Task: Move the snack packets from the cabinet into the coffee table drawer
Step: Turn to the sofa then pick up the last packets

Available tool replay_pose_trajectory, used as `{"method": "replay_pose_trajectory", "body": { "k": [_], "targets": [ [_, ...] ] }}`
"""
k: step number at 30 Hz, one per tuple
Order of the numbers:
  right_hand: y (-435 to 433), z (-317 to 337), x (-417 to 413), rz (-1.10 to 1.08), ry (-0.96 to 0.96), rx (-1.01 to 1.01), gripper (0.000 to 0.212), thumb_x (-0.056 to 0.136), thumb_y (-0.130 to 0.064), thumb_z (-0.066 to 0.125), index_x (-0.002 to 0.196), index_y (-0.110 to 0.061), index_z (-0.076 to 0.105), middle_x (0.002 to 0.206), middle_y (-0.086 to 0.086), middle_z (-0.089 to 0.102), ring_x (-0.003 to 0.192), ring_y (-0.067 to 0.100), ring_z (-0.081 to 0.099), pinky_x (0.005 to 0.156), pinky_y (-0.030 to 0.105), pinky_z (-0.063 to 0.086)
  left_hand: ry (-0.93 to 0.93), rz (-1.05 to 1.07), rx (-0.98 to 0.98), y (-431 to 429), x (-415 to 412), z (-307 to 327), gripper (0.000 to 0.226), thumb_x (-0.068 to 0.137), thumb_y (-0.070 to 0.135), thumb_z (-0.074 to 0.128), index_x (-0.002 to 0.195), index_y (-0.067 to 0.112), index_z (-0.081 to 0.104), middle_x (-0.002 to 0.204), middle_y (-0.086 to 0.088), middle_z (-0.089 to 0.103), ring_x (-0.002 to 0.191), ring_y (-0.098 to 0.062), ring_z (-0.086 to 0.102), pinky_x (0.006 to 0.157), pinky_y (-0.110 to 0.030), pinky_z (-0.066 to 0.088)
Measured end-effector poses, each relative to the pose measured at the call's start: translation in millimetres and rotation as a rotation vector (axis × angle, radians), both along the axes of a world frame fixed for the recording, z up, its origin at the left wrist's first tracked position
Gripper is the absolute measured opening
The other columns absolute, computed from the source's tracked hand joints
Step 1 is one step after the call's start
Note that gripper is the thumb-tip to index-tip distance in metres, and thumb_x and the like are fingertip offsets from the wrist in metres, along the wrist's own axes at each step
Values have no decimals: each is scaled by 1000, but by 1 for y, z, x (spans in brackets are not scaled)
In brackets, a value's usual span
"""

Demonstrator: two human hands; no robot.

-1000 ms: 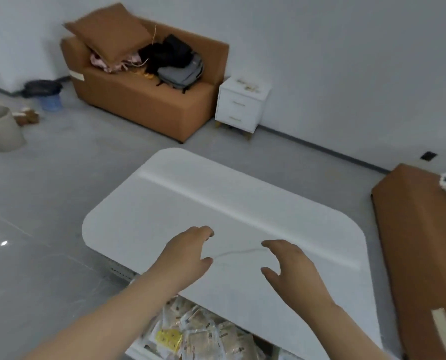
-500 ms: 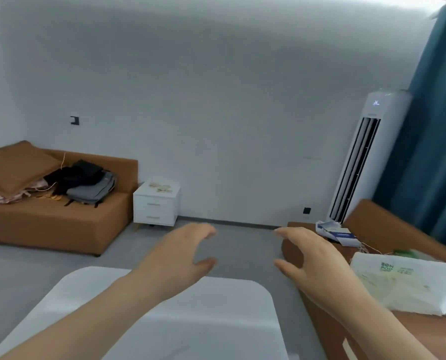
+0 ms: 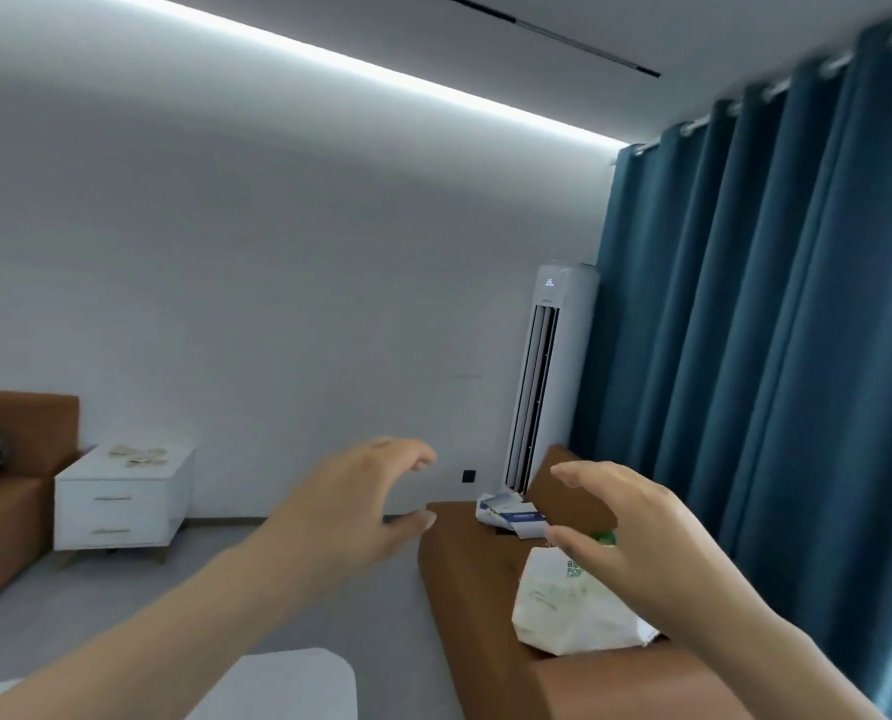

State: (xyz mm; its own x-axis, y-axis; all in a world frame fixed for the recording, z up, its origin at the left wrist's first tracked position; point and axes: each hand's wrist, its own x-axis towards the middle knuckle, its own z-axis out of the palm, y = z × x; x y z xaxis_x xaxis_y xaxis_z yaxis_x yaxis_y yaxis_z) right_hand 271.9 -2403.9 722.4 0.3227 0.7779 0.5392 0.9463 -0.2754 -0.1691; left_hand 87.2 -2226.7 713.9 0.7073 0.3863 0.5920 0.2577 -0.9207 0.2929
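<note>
My left hand (image 3: 350,506) and my right hand (image 3: 636,532) are raised in front of me, both empty with fingers spread and curled. Only a corner of the white coffee table (image 3: 288,683) shows at the bottom edge; its drawer and the snack packets in it are out of view. A small white two-drawer cabinet (image 3: 122,504) stands against the far wall at the left, with a few pale packets (image 3: 140,456) lying on its top.
A brown sofa (image 3: 490,615) runs along the right, carrying a white plastic bag (image 3: 568,610) and some booklets (image 3: 511,517). Behind it stand a tall white air conditioner (image 3: 548,376) and blue curtains (image 3: 776,356). Another brown sofa (image 3: 2,511) is at the far left.
My view has swung up and to the right, away from the coffee table and its open drawer of packets. Both hands stayed empty and lifted with the view.
</note>
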Motion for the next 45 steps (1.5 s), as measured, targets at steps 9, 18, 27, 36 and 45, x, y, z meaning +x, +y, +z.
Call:
{"method": "replay_pose_trajectory", "body": {
  "k": [9, 18, 27, 36, 45],
  "targets": [
    [-1, 13, 108, -51, 22, 64, 49, 84, -45, 63, 130, -35, 50, 115, -27, 52, 107, -3, 52, 92, 19, 47, -11, -77, 38, 4, 133, 10, 46, 88, 34, 62, 131, 28, 48, 129, 16, 53, 119, 2, 48, 96, -10, 34],
    [80, 24, 228, -75, -5, 58, 51, 87, -45, 60, 136, -35, 45, 134, -21, 50, 121, -2, 46, 98, 14, 35, -71, -92, 59, 81, 262, 18, 47, 89, 35, 60, 133, 30, 46, 130, 18, 51, 119, 4, 46, 94, -8, 29],
    [158, 24, 362, -39, -27, 19, 52, 89, -45, 57, 137, -36, 43, 137, -20, 47, 126, 0, 43, 103, 19, 36, -58, -44, 72, 149, 391, 17, 48, 89, 37, 61, 134, 30, 45, 132, 18, 50, 120, 3, 47, 92, -7, 29],
    [269, 14, 497, 142, -43, 17, 54, 88, -52, 55, 138, -40, 39, 138, -22, 46, 125, -1, 42, 98, 16, 33, -29, 165, 38, 224, 487, 0, 50, 88, 42, 60, 135, 31, 45, 133, 18, 50, 117, 1, 48, 98, -15, 35],
    [427, -12, 542, 335, -16, -47, 53, 89, -52, 53, 138, -37, 39, 140, -21, 43, 130, 0, 37, 105, 17, 26, 10, 351, -27, 347, 507, -35, 48, 88, 38, 61, 132, 30, 46, 130, 15, 50, 117, -2, 46, 97, -14, 34]
  ]
}}
